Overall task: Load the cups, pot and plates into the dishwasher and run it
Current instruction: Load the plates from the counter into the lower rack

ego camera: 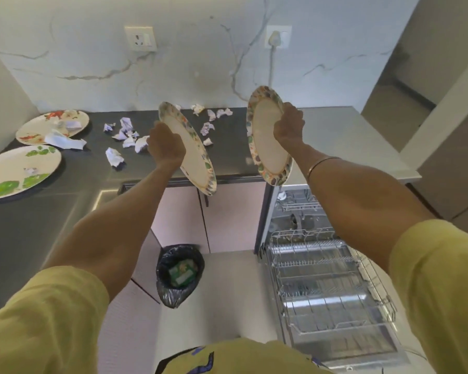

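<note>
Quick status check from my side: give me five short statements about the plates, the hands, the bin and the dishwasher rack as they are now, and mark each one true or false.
1. Each hand holds a plate. True: the left hand grips one patterned plate, the right hand grips the other plate.
2. Both held plates lie flat. False: both are tilted steeply, near upright.
3. The lower rack is pulled out of the open dishwasher. True.
4. Plates already fill that pulled-out rack. False: no plates show in it.
5. The bin stands on the counter. False: it stands on the floor, below the counter; crumpled paper and two more plates lie on the counter.
</note>
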`<state>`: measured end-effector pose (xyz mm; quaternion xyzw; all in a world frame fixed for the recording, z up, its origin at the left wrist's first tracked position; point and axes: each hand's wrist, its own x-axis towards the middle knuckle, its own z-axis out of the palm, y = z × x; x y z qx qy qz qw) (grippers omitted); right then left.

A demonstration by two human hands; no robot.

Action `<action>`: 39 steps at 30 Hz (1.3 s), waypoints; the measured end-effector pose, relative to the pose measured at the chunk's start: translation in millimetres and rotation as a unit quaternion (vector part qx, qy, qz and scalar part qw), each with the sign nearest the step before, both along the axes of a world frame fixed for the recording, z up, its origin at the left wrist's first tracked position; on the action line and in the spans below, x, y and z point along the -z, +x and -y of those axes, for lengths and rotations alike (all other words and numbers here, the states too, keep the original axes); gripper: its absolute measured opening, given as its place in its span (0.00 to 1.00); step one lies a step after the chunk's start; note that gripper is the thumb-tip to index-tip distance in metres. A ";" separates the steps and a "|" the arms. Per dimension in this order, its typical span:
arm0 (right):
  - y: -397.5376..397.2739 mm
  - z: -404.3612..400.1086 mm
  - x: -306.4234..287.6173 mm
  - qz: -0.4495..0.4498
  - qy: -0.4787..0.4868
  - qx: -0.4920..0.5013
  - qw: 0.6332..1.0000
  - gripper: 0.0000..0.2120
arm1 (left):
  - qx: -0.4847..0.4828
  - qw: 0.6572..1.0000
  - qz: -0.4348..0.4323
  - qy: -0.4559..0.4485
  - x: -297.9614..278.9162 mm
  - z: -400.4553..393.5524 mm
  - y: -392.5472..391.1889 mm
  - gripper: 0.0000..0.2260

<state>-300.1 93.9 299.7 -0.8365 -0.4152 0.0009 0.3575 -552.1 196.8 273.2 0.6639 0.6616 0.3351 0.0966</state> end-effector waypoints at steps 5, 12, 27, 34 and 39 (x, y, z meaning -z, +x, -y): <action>-0.3 56.6 3.5 -0.005 0.020 0.056 0.998 0.16 | 0.039 0.999 -0.005 0.006 1.0 48.8 0.4 0.15; -31.0 159.9 29.9 -0.031 0.018 0.129 0.991 0.19 | 0.077 0.997 -0.018 -0.020 17.0 119.4 -7.1 0.13; 3.6 387.0 97.9 -0.095 -0.082 0.228 0.966 0.21 | 0.215 0.968 0.002 -0.126 105.5 305.4 54.7 0.11; 68.0 480.0 118.5 -0.096 -0.102 0.253 0.957 0.21 | 0.209 0.964 -0.024 -0.162 124.3 386.0 124.7 0.12; 114.2 534.7 136.9 -0.130 -0.061 0.282 0.949 0.24 | 0.202 0.963 -0.029 -0.175 135.5 435.2 179.9 0.12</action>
